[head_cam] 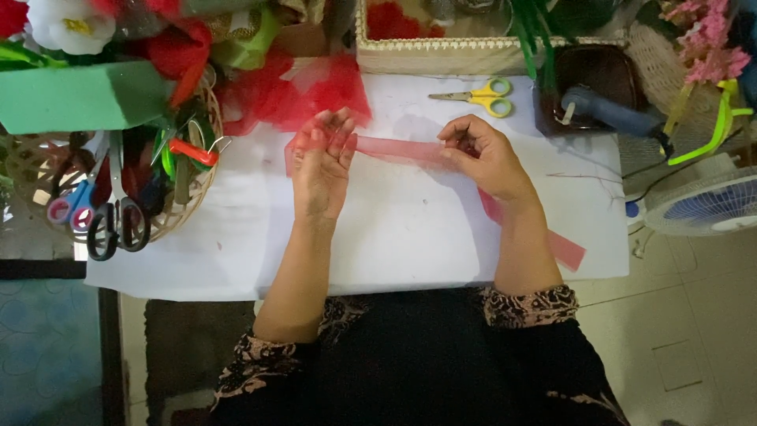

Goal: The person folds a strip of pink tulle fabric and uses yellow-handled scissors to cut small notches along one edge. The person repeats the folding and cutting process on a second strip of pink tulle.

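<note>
A strip of sheer red ribbon (398, 148) is stretched between my two hands over a white sheet (410, 237) on the table. My left hand (322, 162) holds one end, fingers pointing away from me and wrapped in the red mesh. My right hand (482, 154) pinches the ribbon further along. From under my right wrist the ribbon trails down to the right, ending near the sheet's edge (566, 249). A heap of red mesh fabric (296, 95) lies just beyond my left hand.
Yellow-handled scissors (481, 96) lie beyond my hands. A woven basket (185, 201) at left holds several scissors and tools. A glue gun (611, 114) rests in a dark tray at right, near a small fan (706, 205). A lace-edged box (441, 51) and artificial flowers (706, 47) line the back.
</note>
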